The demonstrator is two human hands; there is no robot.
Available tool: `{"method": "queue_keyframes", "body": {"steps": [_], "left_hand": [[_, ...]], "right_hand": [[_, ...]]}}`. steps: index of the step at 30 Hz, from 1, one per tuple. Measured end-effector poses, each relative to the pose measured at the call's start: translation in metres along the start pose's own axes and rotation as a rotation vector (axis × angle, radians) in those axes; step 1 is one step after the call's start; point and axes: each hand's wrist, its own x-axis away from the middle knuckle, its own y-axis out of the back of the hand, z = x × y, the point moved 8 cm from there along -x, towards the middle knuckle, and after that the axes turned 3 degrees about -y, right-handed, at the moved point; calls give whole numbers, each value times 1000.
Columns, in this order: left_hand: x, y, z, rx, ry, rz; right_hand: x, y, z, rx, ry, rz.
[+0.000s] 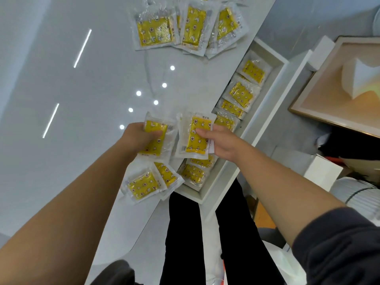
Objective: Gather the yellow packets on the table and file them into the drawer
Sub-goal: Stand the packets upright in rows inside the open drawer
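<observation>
My left hand (136, 136) grips a yellow packet (157, 145) in clear wrapping near the table's right edge. Beside it my right hand (223, 140) pinches another yellow packet (194, 138), held upright just above the edge, next to the open white drawer (273, 95). Several yellow packets (240, 94) stand filed in a row inside the drawer. Two more packets (144, 186) lie on the table under my left wrist. A loose pile of packets (185, 27) lies at the far end of the table.
The glossy white table (82, 99) reflects ceiling lights. To the right of the drawer stand a wooden-framed tray (320, 103) with a white block, white boxes (322, 171) and a white ribbed object on the floor. My dark-trousered legs are below the drawer.
</observation>
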Motion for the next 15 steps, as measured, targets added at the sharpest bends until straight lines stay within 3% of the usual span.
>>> {"method": "queue_keyframes", "body": {"steps": [4, 9, 15], "left_hand": [[3, -27, -11, 112, -37, 99], [5, -89, -33, 199, -79, 56], [3, -188, -44, 362, -11, 56]], "right_hand": [[-3, 6, 7, -49, -20, 72], [8, 44, 33, 15, -23, 97], [13, 121, 66, 172, -76, 41]]}}
